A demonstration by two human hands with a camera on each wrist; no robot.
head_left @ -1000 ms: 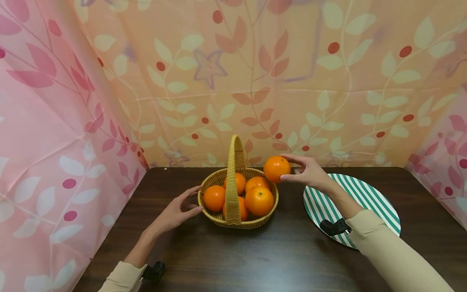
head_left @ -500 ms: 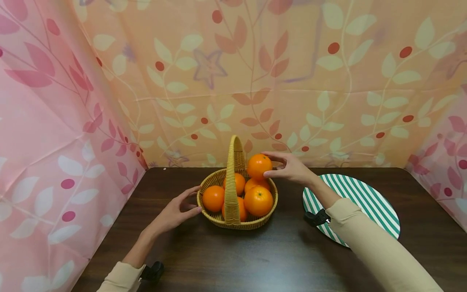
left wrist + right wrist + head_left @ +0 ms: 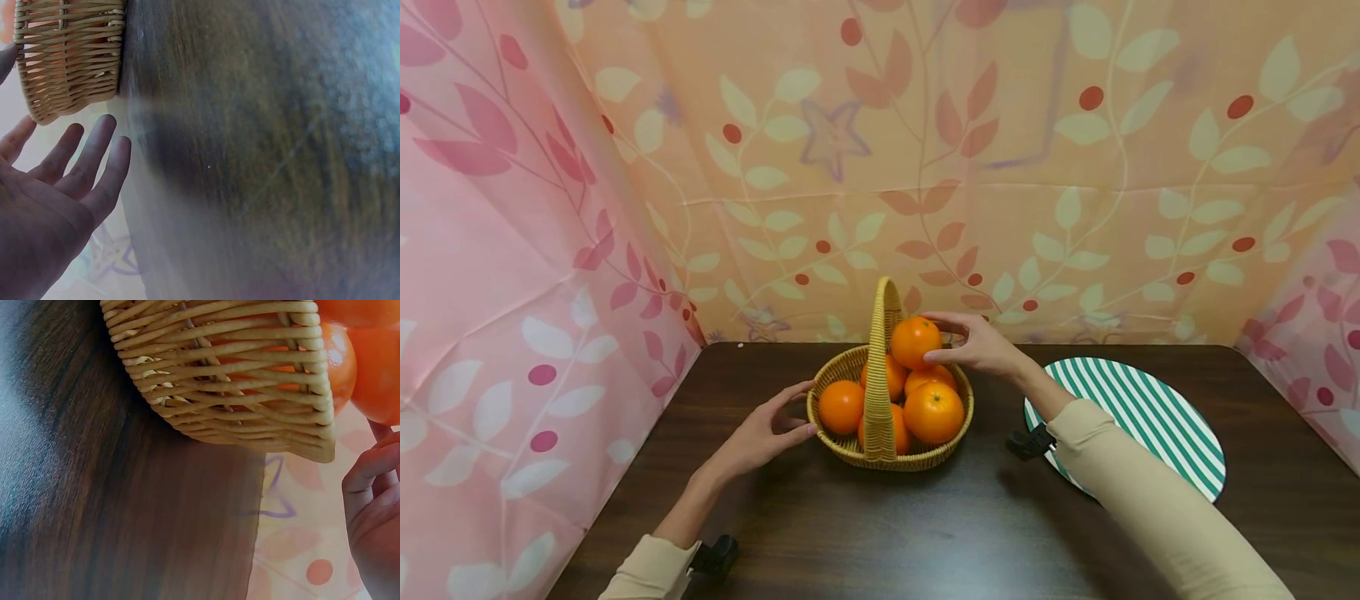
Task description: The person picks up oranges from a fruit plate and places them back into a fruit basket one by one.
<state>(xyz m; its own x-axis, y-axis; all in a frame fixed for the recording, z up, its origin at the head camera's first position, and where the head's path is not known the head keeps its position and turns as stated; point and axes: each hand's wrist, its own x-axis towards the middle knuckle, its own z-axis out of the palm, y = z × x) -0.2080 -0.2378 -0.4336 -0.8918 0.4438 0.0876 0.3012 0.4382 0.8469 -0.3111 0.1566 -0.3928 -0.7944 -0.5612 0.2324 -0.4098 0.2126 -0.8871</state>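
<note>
A woven wicker basket [image 3: 917,461] with a tall arched handle [image 3: 877,392] stands at the table's middle, holding several oranges. Just right of the handle, my right hand [image 3: 981,346] pinches another orange [image 3: 916,342] between thumb and fingers, above the oranges at the back. In the right wrist view, my fingers [image 3: 369,472] are at the underside of an orange [image 3: 378,375] beyond the basket rim. My left hand [image 3: 760,433] touches the basket's left rim with thumb and fingertips. In the left wrist view its fingers [image 3: 94,150] are spread and nearly straight beside the wicker wall [image 3: 72,56].
A round mat [image 3: 1150,417] with green and white stripes lies on the right of the dark wooden table [image 3: 850,533], partly under my right forearm. Floral cloth [image 3: 1000,208] hangs behind the table and along both sides.
My right hand has carried the orange leftward, from the basket's right edge to over the oranges beside the handle. The left hand stays at the rim, and the basket has not moved.
</note>
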